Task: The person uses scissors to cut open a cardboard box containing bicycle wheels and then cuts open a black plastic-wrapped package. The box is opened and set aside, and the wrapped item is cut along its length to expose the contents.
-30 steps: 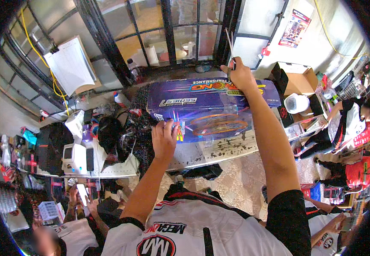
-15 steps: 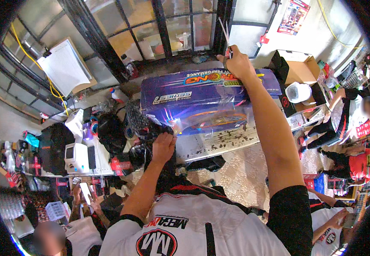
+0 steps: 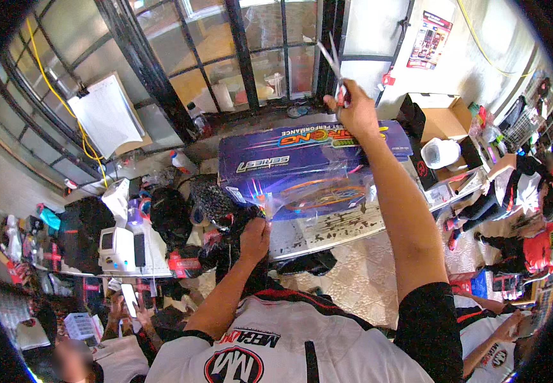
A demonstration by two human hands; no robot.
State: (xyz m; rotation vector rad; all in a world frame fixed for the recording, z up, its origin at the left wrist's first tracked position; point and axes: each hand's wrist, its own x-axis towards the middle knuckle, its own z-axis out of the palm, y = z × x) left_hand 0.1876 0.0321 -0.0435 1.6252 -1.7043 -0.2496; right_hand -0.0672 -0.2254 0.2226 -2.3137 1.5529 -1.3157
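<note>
A long purple-blue carton (image 3: 302,153) with bright printing lies on the worktable in front of me, clear plastic film (image 3: 327,203) showing on its near side. At its near left corner my left hand (image 3: 255,239) is closed, seemingly on a bunched bit of that film; the fingers partly hide it. Above the carton's far edge, my right hand (image 3: 357,113) grips a pair of scissors (image 3: 334,62) by the handles. The scissors' blades point up and away, slightly apart, touching nothing.
Black bubble wrap (image 3: 211,201) lies left of the carton. An open cardboard box (image 3: 445,118) and a white plastic container (image 3: 440,153) stand to the right. A white label printer (image 3: 117,247) sits at left. Other people are near both sides; one holds a phone (image 3: 129,299).
The view has shifted, so the carton and both hands appear lower. The scissors lean a little more to the left, their tips slightly wider apart. My left hand stays at the carton's corner.
</note>
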